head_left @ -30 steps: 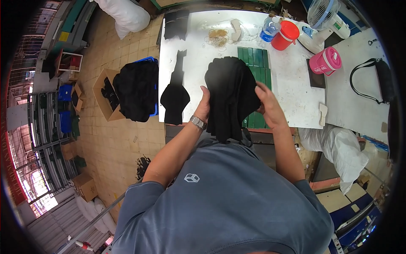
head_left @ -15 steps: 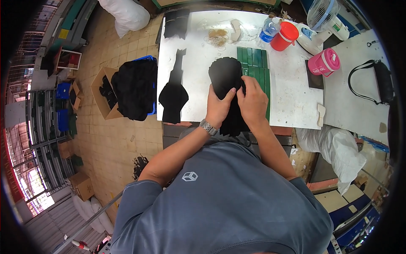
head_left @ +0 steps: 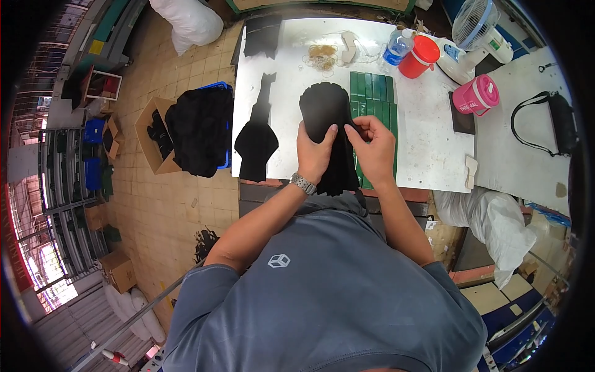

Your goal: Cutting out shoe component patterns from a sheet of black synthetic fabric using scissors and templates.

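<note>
A stack of black cut fabric pieces [head_left: 325, 105], rounded at the top and ragged at the bottom, is held over the near part of the white table. My left hand [head_left: 313, 154] wraps its left side, thumb lying across the front. At the right edge, the fingers of my right hand [head_left: 376, 152] pinch the fabric between thumb and fingertips. Left of the stack lies another pile of black fabric pieces [head_left: 256, 149] with a narrow upper end. Partly behind my right hand are green rectangular blocks [head_left: 373, 92] set in rows.
Tan rubber bands [head_left: 322, 57] and dark sheets [head_left: 263, 37] lie at the table's far side. A bottle [head_left: 397, 46], red jug [head_left: 419, 57], fan [head_left: 474, 28] and pink jug [head_left: 476, 94] stand right. Beside the table's left edge, black cloth fills a blue crate [head_left: 199, 130].
The fabric stack has shifted slightly left and turned more face-on. My right hand has moved a little, its thumb now nearer the stack's right edge.
</note>
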`<control>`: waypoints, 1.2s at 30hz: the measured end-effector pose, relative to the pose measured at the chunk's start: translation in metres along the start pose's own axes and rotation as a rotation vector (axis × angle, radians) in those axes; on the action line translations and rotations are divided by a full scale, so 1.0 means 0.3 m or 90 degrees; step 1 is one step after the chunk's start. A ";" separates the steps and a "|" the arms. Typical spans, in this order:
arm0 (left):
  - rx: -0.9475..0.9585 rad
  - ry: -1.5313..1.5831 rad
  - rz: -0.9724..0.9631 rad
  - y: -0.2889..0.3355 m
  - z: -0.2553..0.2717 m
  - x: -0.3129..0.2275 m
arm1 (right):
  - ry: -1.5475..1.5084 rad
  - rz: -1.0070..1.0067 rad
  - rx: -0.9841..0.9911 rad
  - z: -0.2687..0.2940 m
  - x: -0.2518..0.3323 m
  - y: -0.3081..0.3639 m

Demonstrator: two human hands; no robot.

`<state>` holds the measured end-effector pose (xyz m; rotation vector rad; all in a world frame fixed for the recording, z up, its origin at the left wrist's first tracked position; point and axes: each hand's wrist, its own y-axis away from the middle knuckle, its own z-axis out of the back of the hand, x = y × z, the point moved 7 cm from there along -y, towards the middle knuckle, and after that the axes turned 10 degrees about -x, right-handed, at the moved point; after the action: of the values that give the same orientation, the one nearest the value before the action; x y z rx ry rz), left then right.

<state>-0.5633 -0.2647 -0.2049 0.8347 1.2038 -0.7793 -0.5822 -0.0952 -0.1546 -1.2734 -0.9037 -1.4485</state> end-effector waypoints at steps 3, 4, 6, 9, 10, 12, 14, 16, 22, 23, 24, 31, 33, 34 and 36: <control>0.002 -0.055 -0.044 -0.004 -0.002 0.003 | -0.001 -0.003 -0.003 -0.006 -0.003 0.014; 0.002 -0.055 -0.044 -0.001 -0.006 0.015 | 0.068 0.071 0.008 -0.022 0.028 0.026; -0.018 -0.101 -0.106 0.010 -0.019 0.007 | 0.137 0.144 0.015 -0.039 0.049 0.034; 0.033 -0.038 -0.063 0.006 -0.021 0.018 | 0.177 0.192 0.066 -0.069 0.029 0.041; 0.062 0.017 -0.046 0.005 -0.022 0.019 | 0.177 0.191 0.063 -0.065 0.029 0.042; 0.083 0.041 -0.030 0.012 -0.015 0.020 | 0.262 0.372 0.044 -0.063 0.091 0.067; 0.112 0.164 0.081 0.018 -0.017 0.042 | 0.264 0.399 0.050 -0.051 0.130 0.076; 0.142 0.217 0.116 0.007 -0.003 0.054 | 0.264 0.427 0.061 -0.042 0.168 0.076; 0.270 0.346 0.262 0.008 -0.012 0.080 | -0.124 0.323 0.124 -0.022 0.176 0.089; 0.267 0.345 0.263 0.003 -0.007 0.092 | -0.227 0.224 0.131 -0.023 0.167 0.071; 0.286 0.384 0.300 0.005 -0.013 0.107 | -0.329 0.126 0.137 -0.026 0.155 0.059; 0.333 0.470 0.426 0.051 -0.042 0.114 | -0.416 -0.037 -0.020 -0.050 0.069 0.045; 0.338 0.441 0.411 0.044 -0.032 0.125 | -0.237 0.131 -0.072 -0.046 0.132 0.068; 0.342 0.413 0.397 0.043 -0.031 0.130 | -0.236 0.130 -0.073 -0.043 0.140 0.069; 0.349 0.461 0.392 0.037 -0.038 0.129 | -0.024 0.157 -0.093 -0.045 0.158 0.067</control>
<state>-0.5517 -0.2522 -0.2432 1.9465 1.2433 -0.2779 -0.5655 -0.1221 -0.1116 -1.4694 -0.6483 -1.3161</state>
